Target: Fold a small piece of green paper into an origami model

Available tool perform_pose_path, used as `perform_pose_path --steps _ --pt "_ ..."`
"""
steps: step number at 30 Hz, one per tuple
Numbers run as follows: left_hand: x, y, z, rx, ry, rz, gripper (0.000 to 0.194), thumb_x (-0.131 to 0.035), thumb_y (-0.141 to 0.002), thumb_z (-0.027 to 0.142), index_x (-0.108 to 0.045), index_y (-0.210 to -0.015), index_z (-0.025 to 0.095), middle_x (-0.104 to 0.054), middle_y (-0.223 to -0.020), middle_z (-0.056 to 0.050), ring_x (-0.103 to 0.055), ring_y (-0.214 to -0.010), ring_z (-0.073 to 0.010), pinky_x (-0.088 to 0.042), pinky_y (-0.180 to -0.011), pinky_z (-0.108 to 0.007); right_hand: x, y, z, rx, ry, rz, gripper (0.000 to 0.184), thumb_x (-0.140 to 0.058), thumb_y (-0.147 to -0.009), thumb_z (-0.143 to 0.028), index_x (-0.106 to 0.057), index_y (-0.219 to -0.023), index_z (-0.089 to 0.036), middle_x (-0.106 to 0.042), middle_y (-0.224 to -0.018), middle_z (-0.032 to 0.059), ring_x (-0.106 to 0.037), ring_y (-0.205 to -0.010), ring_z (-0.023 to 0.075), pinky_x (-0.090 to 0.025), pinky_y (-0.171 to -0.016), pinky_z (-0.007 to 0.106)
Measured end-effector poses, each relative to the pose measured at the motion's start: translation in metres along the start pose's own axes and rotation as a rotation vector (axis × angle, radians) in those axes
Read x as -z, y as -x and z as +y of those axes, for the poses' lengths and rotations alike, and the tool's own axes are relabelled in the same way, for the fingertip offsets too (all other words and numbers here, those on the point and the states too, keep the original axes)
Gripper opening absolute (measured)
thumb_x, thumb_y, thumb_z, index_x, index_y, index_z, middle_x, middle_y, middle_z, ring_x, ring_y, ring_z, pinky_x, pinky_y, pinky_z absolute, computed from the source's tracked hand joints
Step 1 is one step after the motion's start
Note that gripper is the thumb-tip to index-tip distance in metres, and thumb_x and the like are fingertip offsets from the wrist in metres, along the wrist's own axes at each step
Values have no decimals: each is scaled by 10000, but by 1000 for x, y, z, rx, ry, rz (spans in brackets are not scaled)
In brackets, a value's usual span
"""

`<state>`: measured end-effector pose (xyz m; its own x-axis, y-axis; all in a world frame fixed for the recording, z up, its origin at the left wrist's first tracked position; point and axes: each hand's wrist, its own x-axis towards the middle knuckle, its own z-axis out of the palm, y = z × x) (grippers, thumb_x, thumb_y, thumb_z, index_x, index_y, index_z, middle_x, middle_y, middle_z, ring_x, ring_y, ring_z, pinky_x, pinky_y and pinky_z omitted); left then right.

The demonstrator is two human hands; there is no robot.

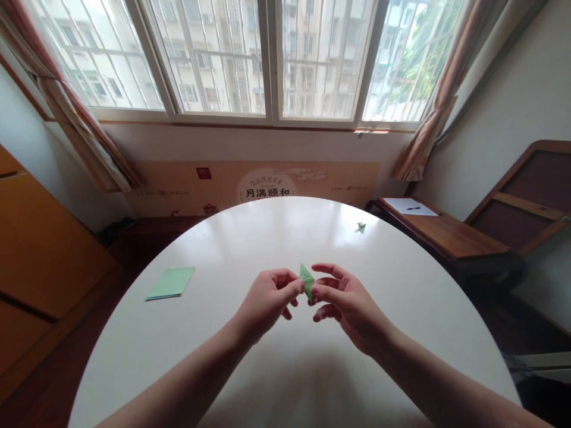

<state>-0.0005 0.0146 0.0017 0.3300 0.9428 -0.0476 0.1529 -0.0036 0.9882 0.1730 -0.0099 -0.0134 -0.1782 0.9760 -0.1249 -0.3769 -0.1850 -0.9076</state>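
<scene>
A small piece of folded green paper (306,276), pointed at the top, is held up between my two hands over the white table. On its left side, the thumb and index finger of my left hand (275,291) pinch it. My right hand (341,297) grips its lower right edge between thumb and fingertips, with the index finger stretched out above. The lower part of the paper is partly hidden by my fingers. Farther back on the right lies a small folded green paper figure (361,227). To the left rests a stack of light green square paper (171,283).
The round white table (232,238) spans the view in front of me. Beyond its right edge stands a wooden bench (464,235) with a white sheet (408,206) and a dark pen on it. Barred windows and tied curtains (428,131) are behind.
</scene>
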Motion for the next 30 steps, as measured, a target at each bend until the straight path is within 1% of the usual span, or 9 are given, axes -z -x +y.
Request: perform_pose_path --steps 3,9,14,18,22,24,26,28,30 --pt "0 0 0 -10 -26 40 234 -685 -760 359 -638 -674 147 -577 -570 10 -542 -514 -115 -460 -447 -204 0 1 2 -23 9 -19 509 -840 -698 -292 -590 -1129 -186 -690 -800 34 -655 -732 195 -557 -540 284" --pt "1 1 -1 -35 -81 75 256 -666 -767 364 -599 -642 151 -556 -559 19 -530 -497 -106 -464 -450 -209 1 2 5 -44 28 -42 472 -828 -720 -279 -594 -1117 -181 -668 -764 17 -656 -717 194 -567 -528 293" --pt "-1 0 0 -15 -82 22 293 -670 -776 420 -638 -691 141 -572 -589 0 -545 -544 -126 -461 -440 -209 2 0 3 -13 20 -3 514 -835 -680 -230 -564 -1114 -187 -633 -714 -29 -599 -625 145 -552 -530 280" --pt "-2 0 1 -7 -73 -23 279 -699 -764 416 -662 -712 144 -587 -616 -8 -546 -574 -133 -459 -442 -206 1 0 2 33 96 -1 488 -808 -710 -250 -548 -1119 -194 -632 -692 -40 -567 -553 124 -552 -551 302" --pt "-1 1 1 -13 -70 -26 242 -706 -760 364 -650 -672 145 -587 -603 -3 -535 -548 -121 -457 -454 -209 0 2 4 82 161 -12 463 -781 -755 -288 -533 -1138 -207 -633 -715 -23 -588 -653 160 -575 -552 313" --pt "-1 1 1 -22 -41 -21 250 -702 -765 369 -647 -669 144 -602 -615 -9 -542 -557 -122 -458 -468 -212 -1 2 6 68 199 -29 431 -763 -778 -321 -538 -1129 -212 -637 -746 -3 -597 -715 183 -576 -525 303" --pt "0 1 2 -29 -15 -14 246 -701 -765 370 -657 -681 142 -626 -627 -18 -551 -566 -125 -452 -478 -213 -1 1 8 25 251 -76 341 -731 -806 -364 -567 -1060 -207 -641 -803 23 -601 -746 191 -560 -478 275" --pt "0 1 2 -28 -6 -13 247 -705 -764 371 -667 -689 139 -646 -629 -29 -565 -579 -133 -443 -482 -213 -1 1 10 -4 317 -128 252 -692 -834 -398 -599 -941 -190 -632 -841 41 -596 -729 180 -532 -430 243" --pt "0 1 1 -22 -5 -19 262 -711 -765 382 -671 -688 135 -658 -629 -38 -577 -586 -140 -437 -483 -213 -1 1 12 -1 368 -145 242 -664 -850 -409 -602 -837 -175 -617 -831 43 -581 -669 157 -494 -388 217"
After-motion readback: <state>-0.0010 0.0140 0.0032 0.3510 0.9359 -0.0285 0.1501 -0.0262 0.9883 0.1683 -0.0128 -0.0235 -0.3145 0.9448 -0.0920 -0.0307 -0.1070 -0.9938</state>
